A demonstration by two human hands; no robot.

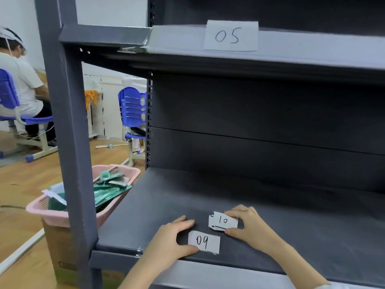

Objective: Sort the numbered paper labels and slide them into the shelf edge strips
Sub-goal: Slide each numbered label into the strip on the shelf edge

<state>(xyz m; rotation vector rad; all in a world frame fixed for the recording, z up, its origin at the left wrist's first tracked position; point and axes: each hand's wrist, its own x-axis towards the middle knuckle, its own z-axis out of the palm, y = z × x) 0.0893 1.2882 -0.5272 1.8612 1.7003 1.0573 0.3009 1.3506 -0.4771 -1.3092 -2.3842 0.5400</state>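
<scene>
On the lower shelf [270, 215], near its front edge, lie a single label marked 09 [204, 242] and, just behind and to the right of it, a small stack of labels with 10 on top [223, 221]. A label marked 05 [230, 35] already sits in the edge strip of the upper shelf [312, 49], well above the 09 label. Risks from here, as judgement: the stack looks loosely squared, with edges of lower slips showing at its left side, so a careless lift could fan or drop slips and lose the order; the 09 label lies close to the shelf's front lip and a push forward could slide it off to the floor; thin paper may also buckle when fed into a strip. Left hand [173, 236]: partly open, fingers curved, thumb tip touching the lower left corner of the 09 label and fingertips resting on the shelf just left of the label; it steadies rather than grips. Right hand [248, 224]: pinches the stack of labels from its right side, fingers on the far edge and thumb on the near edge. A pink basket [83, 197] stands left of the shelf.
</scene>
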